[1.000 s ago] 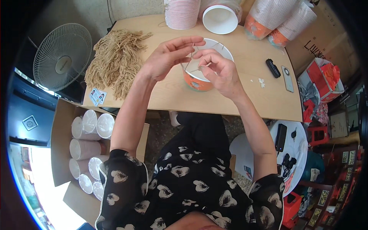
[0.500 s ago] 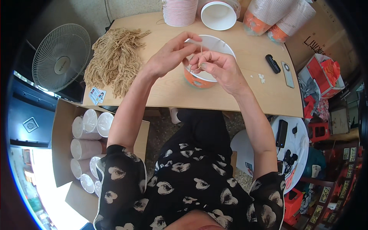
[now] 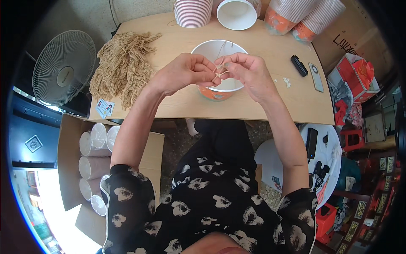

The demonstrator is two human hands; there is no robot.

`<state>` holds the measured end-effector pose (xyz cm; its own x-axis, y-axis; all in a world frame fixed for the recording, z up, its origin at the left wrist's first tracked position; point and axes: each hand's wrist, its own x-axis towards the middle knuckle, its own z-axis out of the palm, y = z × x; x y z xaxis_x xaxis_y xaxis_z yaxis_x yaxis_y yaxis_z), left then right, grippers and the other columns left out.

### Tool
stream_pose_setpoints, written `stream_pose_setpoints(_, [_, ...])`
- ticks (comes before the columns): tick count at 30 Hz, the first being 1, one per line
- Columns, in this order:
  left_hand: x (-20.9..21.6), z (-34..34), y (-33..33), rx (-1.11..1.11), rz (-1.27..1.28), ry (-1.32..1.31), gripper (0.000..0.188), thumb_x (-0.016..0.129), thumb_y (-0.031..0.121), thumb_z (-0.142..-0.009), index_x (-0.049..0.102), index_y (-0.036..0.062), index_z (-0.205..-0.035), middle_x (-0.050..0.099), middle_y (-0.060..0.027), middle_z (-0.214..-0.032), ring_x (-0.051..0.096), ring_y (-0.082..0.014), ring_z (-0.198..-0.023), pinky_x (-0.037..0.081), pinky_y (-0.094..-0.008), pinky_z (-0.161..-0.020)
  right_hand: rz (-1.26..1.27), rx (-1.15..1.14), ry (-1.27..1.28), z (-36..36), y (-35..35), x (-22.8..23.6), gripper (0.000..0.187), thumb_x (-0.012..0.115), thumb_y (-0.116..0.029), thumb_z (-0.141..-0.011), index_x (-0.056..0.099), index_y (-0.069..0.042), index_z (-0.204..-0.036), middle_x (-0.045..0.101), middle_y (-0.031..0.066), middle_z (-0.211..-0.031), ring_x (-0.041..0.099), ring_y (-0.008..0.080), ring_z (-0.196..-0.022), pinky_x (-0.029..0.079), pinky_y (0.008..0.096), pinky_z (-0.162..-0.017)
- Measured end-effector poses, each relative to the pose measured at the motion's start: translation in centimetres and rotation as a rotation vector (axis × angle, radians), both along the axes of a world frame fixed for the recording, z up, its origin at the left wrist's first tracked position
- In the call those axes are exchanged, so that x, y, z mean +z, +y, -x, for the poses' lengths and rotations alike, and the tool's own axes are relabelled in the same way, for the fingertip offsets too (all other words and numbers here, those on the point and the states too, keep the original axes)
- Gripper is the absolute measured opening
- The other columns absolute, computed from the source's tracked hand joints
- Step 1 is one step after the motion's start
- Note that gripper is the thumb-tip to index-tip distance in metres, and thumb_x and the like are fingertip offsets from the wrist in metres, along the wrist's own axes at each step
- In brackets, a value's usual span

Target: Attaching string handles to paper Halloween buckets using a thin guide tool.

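My left hand (image 3: 182, 74) and my right hand (image 3: 250, 75) meet above a paper bucket (image 3: 213, 95), white inside and orange outside. Between my fingertips is a thin tan string (image 3: 220, 75), looped or crossed where both hands pinch it. A thin strand also runs over the bucket's far rim; whether it is the same string I cannot tell. Left of the bucket, a large heap of tan strings (image 3: 122, 67) lies on the wooden table (image 3: 177, 106). The fingers hide part of the bucket's opening.
Stacked paper buckets (image 3: 193, 12) and a tipped one (image 3: 237, 15) stand at the back. A black stapler-like object (image 3: 299, 66), a phone (image 3: 316, 77) and small white bits (image 3: 287, 82) lie at right. A fan (image 3: 64, 67) and a carton (image 3: 67, 165) of wrapped cups are at left.
Both hands have come down slightly and drawn level. My left fingers, raised before, now curl in and pinch the string beside my right fingertips.
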<state>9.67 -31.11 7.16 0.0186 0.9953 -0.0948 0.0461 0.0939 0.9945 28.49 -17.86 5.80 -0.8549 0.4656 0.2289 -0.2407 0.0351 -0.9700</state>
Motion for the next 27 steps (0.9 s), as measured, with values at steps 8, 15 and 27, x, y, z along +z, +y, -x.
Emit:
stream_pose_setpoints(8, [-0.3, -0.2, 0.2, 0.029, -0.047, -0.018, 0.017, 0.065, 0.002, -0.093, 0.066, -0.0066, -0.107, 0.074, -0.0152, -0.098, 0.073, -0.017, -0.092, 0.058, -0.0276, -0.086, -0.105, -0.115, -0.201, -1.4, 0.3, 2.2, 0.019, 0.062, -0.011, -0.098, 0.07, 0.005, -0.105, 0.071, 0.0095, -0.098, 0.069, 0.0144, -0.082, 0.057, 0.0269, -0.071])
stream_pose_setpoints(15, [-0.6, -0.2, 0.3, 0.025, -0.053, 0.009, 0.017, 0.065, 0.002, -0.092, 0.066, -0.0073, -0.107, 0.075, -0.0145, -0.098, 0.072, -0.0155, -0.091, 0.057, -0.0263, -0.084, -0.94, -0.253, -0.211, -1.2, -5.1, 3.0, 0.024, 0.08, -0.015, -0.079, 0.067, -0.003, -0.096, 0.066, 0.0066, -0.086, 0.064, 0.0206, -0.071, 0.054, 0.0331, -0.066])
stream_pose_setpoints(27, [-0.4, -0.2, 0.0, -0.028, -0.048, -0.001, 0.019, 0.068, 0.013, -0.096, 0.068, -0.0022, -0.108, 0.073, -0.0072, -0.096, 0.07, -0.0103, -0.09, 0.057, -0.0237, -0.082, -0.943, -0.292, -0.175, -2.1, -4.2, 2.0, 0.01, 0.068, -0.008, -0.089, 0.066, 0.001, -0.088, 0.068, 0.0139, -0.076, 0.066, 0.031, -0.065, 0.053, 0.0381, -0.063])
